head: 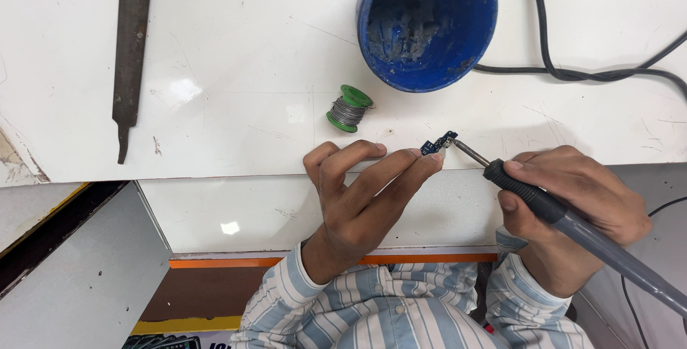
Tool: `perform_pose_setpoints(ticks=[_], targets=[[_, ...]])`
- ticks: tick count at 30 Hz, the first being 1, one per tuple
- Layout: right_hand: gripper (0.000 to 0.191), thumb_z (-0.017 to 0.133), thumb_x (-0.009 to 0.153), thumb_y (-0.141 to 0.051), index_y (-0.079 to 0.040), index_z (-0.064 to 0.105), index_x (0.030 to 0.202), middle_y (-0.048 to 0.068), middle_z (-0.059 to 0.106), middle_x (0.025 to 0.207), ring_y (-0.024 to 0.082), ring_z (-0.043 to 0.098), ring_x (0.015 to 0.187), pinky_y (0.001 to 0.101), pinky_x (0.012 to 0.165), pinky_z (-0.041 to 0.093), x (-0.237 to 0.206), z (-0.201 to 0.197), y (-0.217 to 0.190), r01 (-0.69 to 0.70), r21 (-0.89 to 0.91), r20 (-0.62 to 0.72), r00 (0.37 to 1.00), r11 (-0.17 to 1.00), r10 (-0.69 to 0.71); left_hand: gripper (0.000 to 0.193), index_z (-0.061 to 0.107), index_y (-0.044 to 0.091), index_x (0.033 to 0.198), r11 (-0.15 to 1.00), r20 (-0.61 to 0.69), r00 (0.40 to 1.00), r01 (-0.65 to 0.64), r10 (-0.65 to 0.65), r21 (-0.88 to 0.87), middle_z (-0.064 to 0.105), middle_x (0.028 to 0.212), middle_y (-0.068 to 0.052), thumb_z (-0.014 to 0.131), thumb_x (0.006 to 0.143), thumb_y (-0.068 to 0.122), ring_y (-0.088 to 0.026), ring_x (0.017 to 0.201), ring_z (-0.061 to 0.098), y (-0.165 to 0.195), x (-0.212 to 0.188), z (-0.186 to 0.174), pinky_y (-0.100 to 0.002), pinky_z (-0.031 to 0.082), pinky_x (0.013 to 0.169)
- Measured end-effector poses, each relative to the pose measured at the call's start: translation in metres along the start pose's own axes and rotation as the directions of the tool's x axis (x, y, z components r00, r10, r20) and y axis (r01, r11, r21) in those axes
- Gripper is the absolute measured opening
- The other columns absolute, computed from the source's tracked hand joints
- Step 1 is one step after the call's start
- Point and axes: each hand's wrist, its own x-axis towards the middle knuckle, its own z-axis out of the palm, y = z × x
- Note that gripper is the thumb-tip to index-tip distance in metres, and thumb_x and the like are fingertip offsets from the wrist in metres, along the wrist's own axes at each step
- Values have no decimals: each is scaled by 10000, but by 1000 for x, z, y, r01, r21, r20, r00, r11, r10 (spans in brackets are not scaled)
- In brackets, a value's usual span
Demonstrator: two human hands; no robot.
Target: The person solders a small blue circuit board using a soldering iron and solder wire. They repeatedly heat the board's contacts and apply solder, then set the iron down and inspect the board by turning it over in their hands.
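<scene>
Pinching small blue circuit board [438, 143] in left hand [361, 202] fingertips, frame centre | right hand [572, 195] clenched on soldering iron [565, 220] | iron's axis slants from lower right, tip meeting board's right end.

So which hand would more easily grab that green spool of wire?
Probably the left hand: it is nearer the green solder spool, though its fingertips pin the small blue circuit board. The right hand grips the soldering iron.
</scene>
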Motion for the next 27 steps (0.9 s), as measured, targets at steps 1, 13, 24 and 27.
perform_pose_setpoints(ticks=[1, 13, 24, 27], targets=[[207, 863, 919, -132, -21, 717, 1016, 129, 725, 909, 222, 748, 870, 265, 769, 623, 0, 0, -1, -8, 3, -2, 1000, 1000, 8, 274, 755, 242, 1180, 1000, -3, 1000, -1, 1, 0, 642, 1165, 129, 833, 921, 288, -135, 1156, 486, 0, 0, 0, -377, 326, 987], [166, 845, 930, -97, -28, 717, 1010, 118, 727, 892, 220, 755, 849, 265, 765, 634, 0, 1, 2, 12, 68, -31, 999, 998, -10, 276, 755, 244, 1181, 1000, -17, 1000, 7, -7, -6, 643, 1167, 133, 833, 920, 291, -134, 1155, 485, 1, 0, 0, -372, 328, 988], [183, 856, 917, -106, -31, 714, 1005, 116, 723, 875, 221, 752, 836, 271, 757, 636, -2, 2, 4, 36, 48, -26, 999, 998, -35, 277, 753, 248, 1191, 1000, -5, 1000, 5, -5, 3, 638, 1171, 137, 825, 927, 287, -132, 1159, 486, 0, 0, -1, -374, 330, 994], [180, 856, 924, -113, -34, 714, 1002, 114, 725, 877, 218, 753, 836, 273, 766, 639, -4, 2, 4, 41, 52, -28, 999, 998, -39, 279, 753, 249, 1189, 1000, -9, 1000, 4, -4, 0, 638, 1172, 138, 828, 924, 290, -131, 1159, 486, 1, 0, 0, -373, 329, 993]])
